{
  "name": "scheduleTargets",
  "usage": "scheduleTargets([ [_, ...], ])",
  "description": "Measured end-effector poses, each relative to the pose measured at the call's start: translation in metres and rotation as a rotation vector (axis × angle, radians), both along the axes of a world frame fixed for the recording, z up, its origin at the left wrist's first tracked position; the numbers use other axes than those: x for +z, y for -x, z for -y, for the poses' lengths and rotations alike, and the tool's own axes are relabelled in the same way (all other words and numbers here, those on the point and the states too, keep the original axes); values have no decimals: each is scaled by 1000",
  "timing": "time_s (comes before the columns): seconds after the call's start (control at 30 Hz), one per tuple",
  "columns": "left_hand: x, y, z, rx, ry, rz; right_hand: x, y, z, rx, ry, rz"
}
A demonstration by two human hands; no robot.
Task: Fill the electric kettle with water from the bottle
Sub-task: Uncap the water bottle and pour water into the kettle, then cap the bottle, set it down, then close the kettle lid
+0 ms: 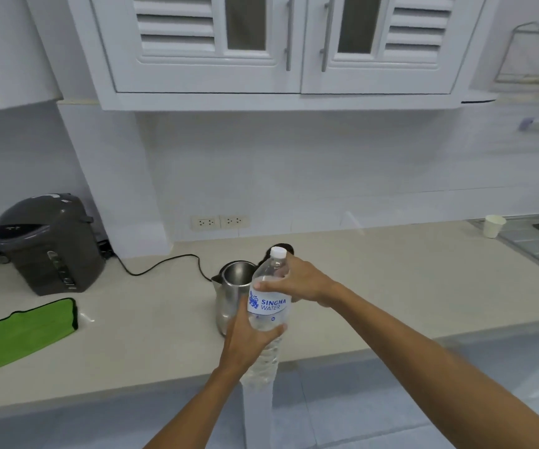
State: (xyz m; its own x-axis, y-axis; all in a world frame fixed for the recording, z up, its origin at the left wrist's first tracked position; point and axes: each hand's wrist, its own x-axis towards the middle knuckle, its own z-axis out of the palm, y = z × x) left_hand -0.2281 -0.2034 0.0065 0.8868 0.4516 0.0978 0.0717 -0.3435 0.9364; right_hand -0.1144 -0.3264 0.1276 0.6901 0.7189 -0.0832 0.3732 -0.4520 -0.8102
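Step in hand: uncapping. The left hand [245, 338] is wrapped around the middle of the water bottle [266, 319], below its label; the right hand [297, 281] is closed around the bottle's shoulder, just under the white cap [278, 252], which is on. Move the right hand's fingers up to the cap and twist while the left hand braces the body. The bottle is clear, ribbed, long and nearly full, held upright just near of the steel electric kettle [232, 286], whose lid stands open on the counter [391, 286].
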Motion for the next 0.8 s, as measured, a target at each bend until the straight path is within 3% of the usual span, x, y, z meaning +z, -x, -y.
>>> scheduleTargets([
  [0.3, -7, -77, 101, -114, 67, 1, -4, -48, 107, -276, 74, 74],
  [0.47, -2, -148, 142, -97, 123, -9, -5, -97, 141, -449, 9, 120],
  [0.8, -22, -348, 182, -74, 110, -42, -36, -279, 178, -549, -114, 78],
])
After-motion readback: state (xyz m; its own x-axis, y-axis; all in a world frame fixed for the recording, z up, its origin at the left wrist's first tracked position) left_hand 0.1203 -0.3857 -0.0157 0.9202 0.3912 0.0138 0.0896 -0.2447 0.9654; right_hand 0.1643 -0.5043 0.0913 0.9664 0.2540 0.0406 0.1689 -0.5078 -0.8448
